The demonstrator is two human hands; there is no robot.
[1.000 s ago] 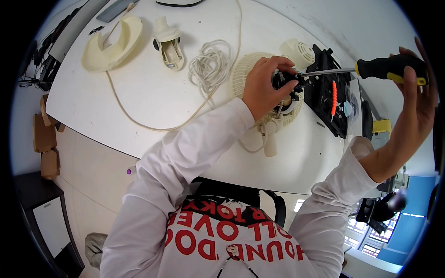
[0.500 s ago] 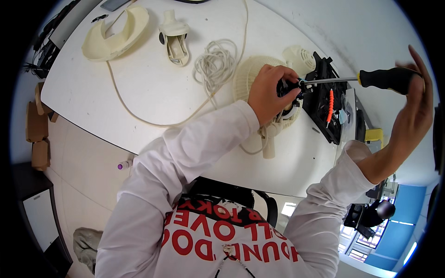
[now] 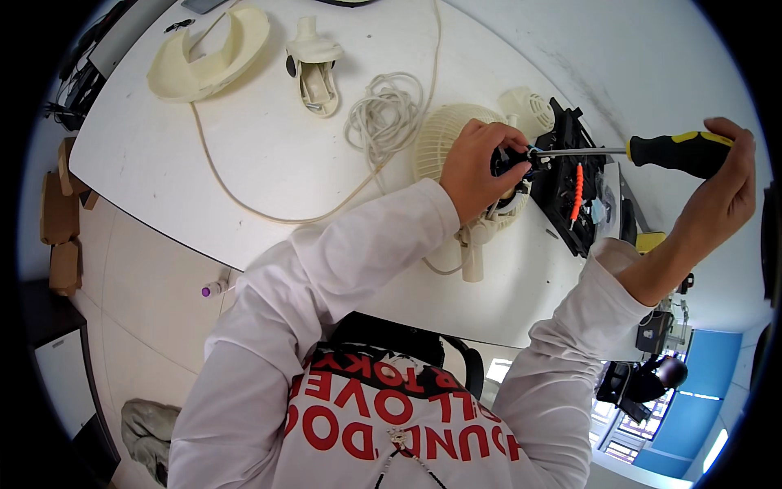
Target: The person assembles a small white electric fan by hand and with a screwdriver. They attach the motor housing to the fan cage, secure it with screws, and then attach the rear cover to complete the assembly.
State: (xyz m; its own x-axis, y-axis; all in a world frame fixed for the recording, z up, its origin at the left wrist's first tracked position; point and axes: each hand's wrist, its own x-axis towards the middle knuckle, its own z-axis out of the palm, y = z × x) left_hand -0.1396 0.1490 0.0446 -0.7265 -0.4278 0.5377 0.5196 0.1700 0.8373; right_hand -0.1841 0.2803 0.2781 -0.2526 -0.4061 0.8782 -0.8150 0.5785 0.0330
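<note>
My left hand is closed round the dark motor of a cream electric fan, which lies on the table with its grille down. At the right, my right hand has its fingers on the end of a black-and-yellow screwdriver. The long shaft runs level to the left, and its tip meets the motor beside my left fingertips. What the tip touches is too small to make out. A cream stem sticks out from the fan toward me.
Behind the fan lie a vented cream cover and a black tool case with an orange-red coiled piece. Coiled cable, a cream neck housing and a curved cream shell lie leftward on the white table.
My right fingers have shifted round the screwdriver handle, which has turned so its yellow patch faces up. My left hand keeps its hold on the motor. The whole view has shifted slightly.
</note>
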